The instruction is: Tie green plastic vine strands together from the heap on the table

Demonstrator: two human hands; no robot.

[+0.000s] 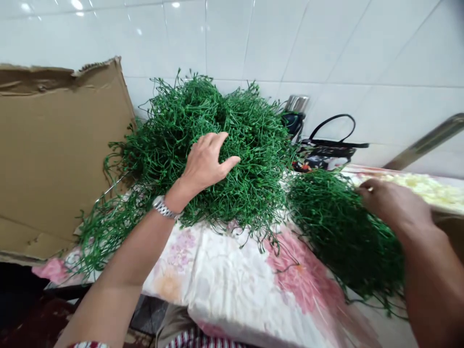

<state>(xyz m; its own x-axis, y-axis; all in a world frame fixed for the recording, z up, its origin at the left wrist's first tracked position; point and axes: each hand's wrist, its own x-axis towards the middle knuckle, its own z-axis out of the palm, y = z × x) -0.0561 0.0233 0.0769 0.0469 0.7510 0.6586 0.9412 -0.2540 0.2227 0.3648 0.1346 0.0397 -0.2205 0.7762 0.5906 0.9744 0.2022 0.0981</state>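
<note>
Green stem heap (250, 188) beneath left hand (205, 162), pile (329, 227) beside right hand (395, 200).

1. I'm at an indoor workplace; whether it is a home or a small workshop, I cannot tell.
2. Before me is a white tiled wall (232, 38), shiny with reflected light.
3. A flowered cloth (224, 270), homely in look, lies under my work.
4. Stems (253, 193) heaped in bulk suggest a workshop.
5. Cardboard (65, 159) and a bag (329, 157) stand nearby.
</note>
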